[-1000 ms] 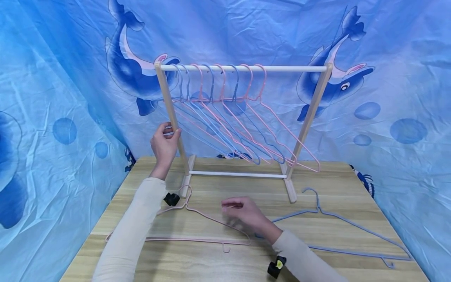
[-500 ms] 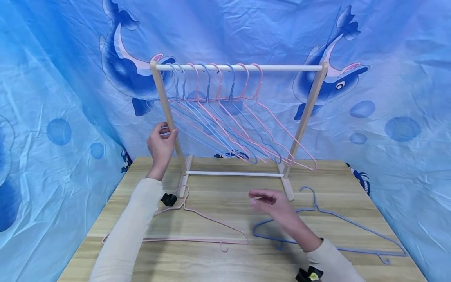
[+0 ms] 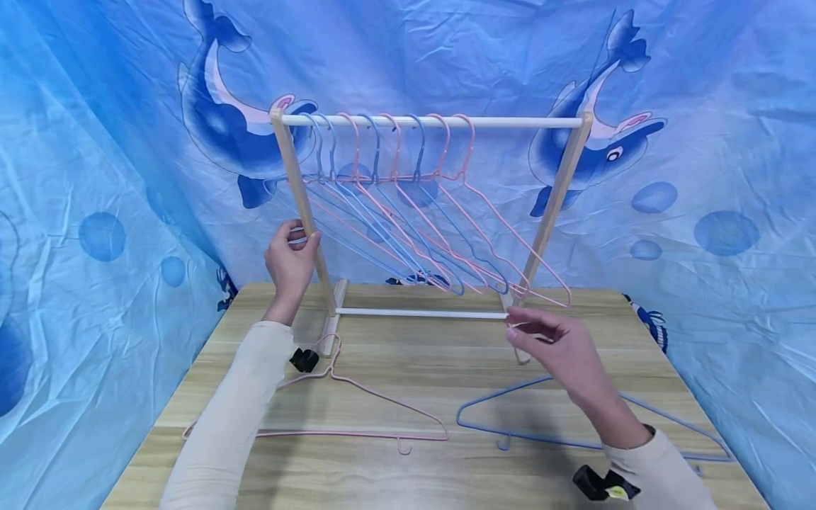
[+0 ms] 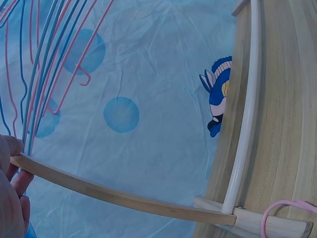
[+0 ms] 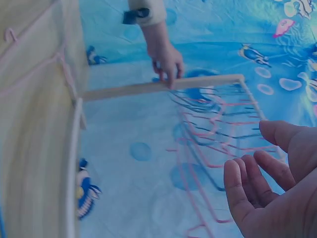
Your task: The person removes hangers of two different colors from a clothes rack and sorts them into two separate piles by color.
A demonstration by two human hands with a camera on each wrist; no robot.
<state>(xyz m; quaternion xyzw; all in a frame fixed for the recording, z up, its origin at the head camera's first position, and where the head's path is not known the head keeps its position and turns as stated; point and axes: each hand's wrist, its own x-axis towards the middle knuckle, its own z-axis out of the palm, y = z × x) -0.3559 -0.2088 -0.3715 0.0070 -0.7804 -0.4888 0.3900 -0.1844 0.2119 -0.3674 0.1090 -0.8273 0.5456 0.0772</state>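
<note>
Left hand (image 3: 290, 258) is clamped round the rack's left post (image 3: 304, 205); right hand (image 3: 561, 347), fingers relaxed and empty, is held above the blue hanger (image 3: 510, 418). Rack tipping is risked if the post is released.
</note>
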